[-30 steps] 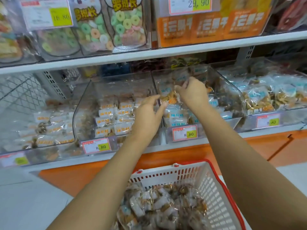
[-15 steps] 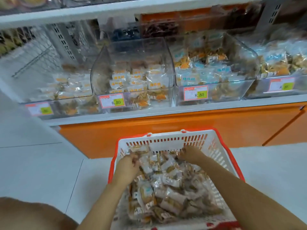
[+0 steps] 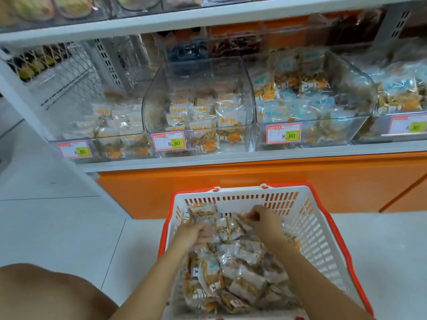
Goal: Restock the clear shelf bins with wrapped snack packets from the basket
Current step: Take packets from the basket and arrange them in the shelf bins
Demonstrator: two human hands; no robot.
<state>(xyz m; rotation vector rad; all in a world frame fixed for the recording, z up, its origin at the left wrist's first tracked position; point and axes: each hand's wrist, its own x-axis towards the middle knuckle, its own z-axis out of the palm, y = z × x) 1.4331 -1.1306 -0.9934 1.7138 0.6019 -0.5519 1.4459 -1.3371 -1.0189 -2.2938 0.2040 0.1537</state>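
A white basket with a red rim (image 3: 321,229) stands on the floor below me, heaped with wrapped snack packets (image 3: 235,273). Both my hands are down in the heap at the basket's far end. My left hand (image 3: 193,234) curls its fingers into the packets and is blurred. My right hand (image 3: 263,221) pinches a packet near the far wall. Above, clear shelf bins hold packets: a middle bin (image 3: 201,107) with orange-labelled ones and a bin to its right (image 3: 309,105) with blue-labelled ones.
An orange cabinet front (image 3: 231,179) runs under the white shelf edge (image 3: 254,155). More clear bins sit at far left (image 3: 104,125) and far right (image 3: 402,105). Price tags reading 8.80 (image 3: 168,141) hang on the bin fronts. My knee (image 3: 46,294) shows at lower left.
Both hands left the blue-labelled shelf bin and came down into the basket. In the last half second they dug further into the packets and my right hand closed on one.
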